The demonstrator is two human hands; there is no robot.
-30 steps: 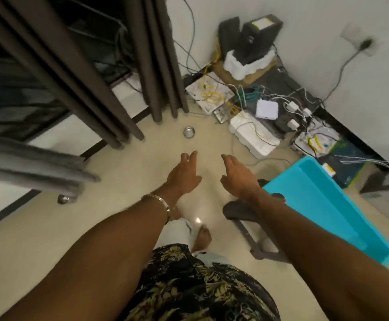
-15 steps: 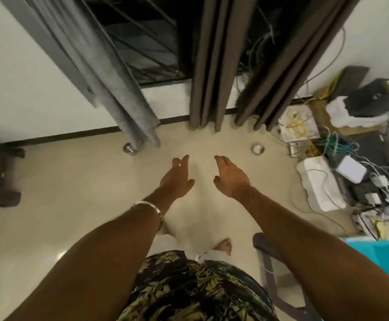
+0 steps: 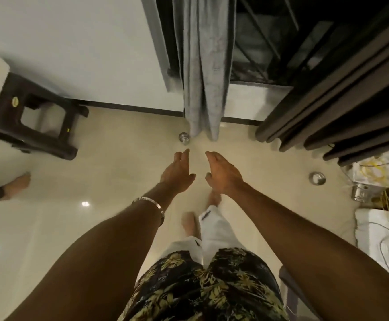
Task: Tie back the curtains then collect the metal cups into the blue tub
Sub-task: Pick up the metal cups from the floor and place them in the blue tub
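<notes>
- Left hand (image 3: 177,174): extended forward over the floor, fingers straight and loosely together, thumb out to the side; holds nothing. A thin polished metal bangle (image 3: 150,203) circles the wrist.
- Right hand (image 3: 223,173): extended alongside the left with a narrow gap between them, fingers relaxed and slightly bent; holds nothing.
- Grey curtain (image 3: 203,66): soft, matte fabric with a faint nap, hanging loose in narrow vertical folds down to the floor, just ahead of both hands.
- Dark curtain (image 3: 341,103): heavier brown fabric in deep, straight pleats, hanging loose at the right, its hem resting on the floor.
- Metal cup (image 3: 184,137): small, round, shiny steel, standing on the floor just left of the grey curtain's hem, near the left fingertips but apart from them.
- Second metal cup (image 3: 317,178): round, shiny steel, seen from above, on the floor right of the right hand, beside the cable clutter.
- Floor (image 3: 73,216): smooth, glossy cream tile with bright spots of reflected light.
- Stool (image 3: 27,121): dark moulded plastic, square-legged, at the left against the white wall.
- Cable clutter (image 3: 378,172): white boxes, yellow and green wires, along the right edge.
- Clothing: dark shirt with yellow leaf print (image 3: 200,286); white trousers below it, bare feet on the tile.
- Another person's bare foot (image 3: 17,185): at the left edge, on the floor.
</notes>
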